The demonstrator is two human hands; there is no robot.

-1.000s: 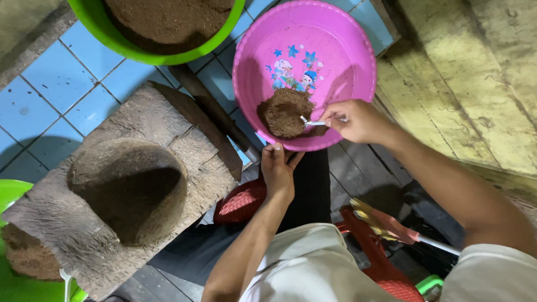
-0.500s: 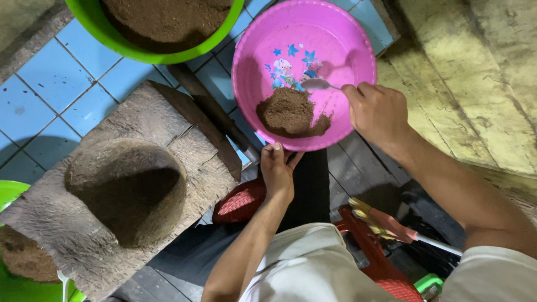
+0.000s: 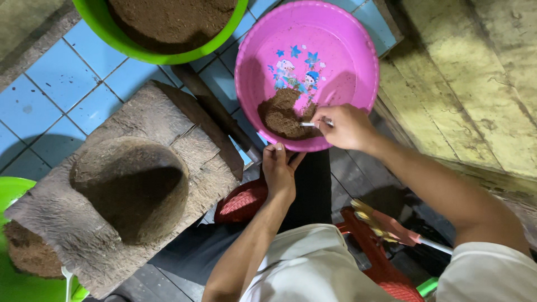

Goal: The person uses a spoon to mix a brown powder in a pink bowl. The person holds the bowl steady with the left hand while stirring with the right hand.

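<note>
Pink plastic basin point(image 3: 347, 39), round, printed with small blue cartoon shapes inside, seen from directly above. Tilted toward the near edge, resting partly on blue floor tiles point(image 3: 50, 84). Brown, damp-looking powder point(image 3: 282, 114) heaped at the lower inner wall of the basin. Right hand point(image 3: 344, 127) reaching over the near rim, fingers pinched together around a thin metal spoon point(image 3: 309, 124), its tip lying against the brown heap. Left hand point(image 3: 279, 168) gripping the basin's near rim from below, fingers curled tight on the edge, thumb on top.

Left of the basin, a rough grey stone mortar block point(image 3: 67, 218) with a deep round hollow point(image 3: 134, 187) at its centre. Beyond it, at the top edge, a bright green tub point(image 3: 168, 55) filled with more brown powder. Another green tub point(image 3: 11, 193) at the lower left corner, also holding brown material, mostly out of frame. Red plastic stool point(image 3: 243, 201) just below the left wrist, partly covered by dark trousers. Pale shirt at the bottom. Weathered yellowish wooden planks point(image 3: 475, 84) on the right.
</note>
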